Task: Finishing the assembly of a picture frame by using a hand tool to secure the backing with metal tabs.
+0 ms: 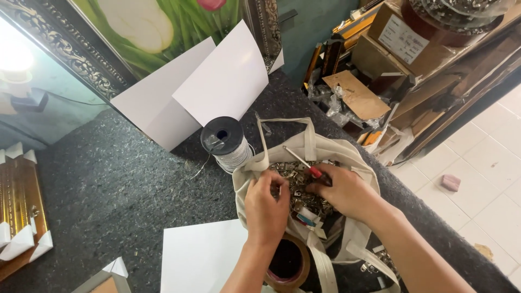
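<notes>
While right hand (347, 190) holds screwdriver (306, 166), left hand (266, 209) digs tote bag (325, 149)

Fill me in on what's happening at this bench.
A person is digging with both hands in an open cream canvas bag full of small metal hardware. The left hand picks among the pieces; the right hand holds a red-handled screwdriver over them. A spool of wire stands beside the bag, a tape roll below it, white boards behind.
</notes>
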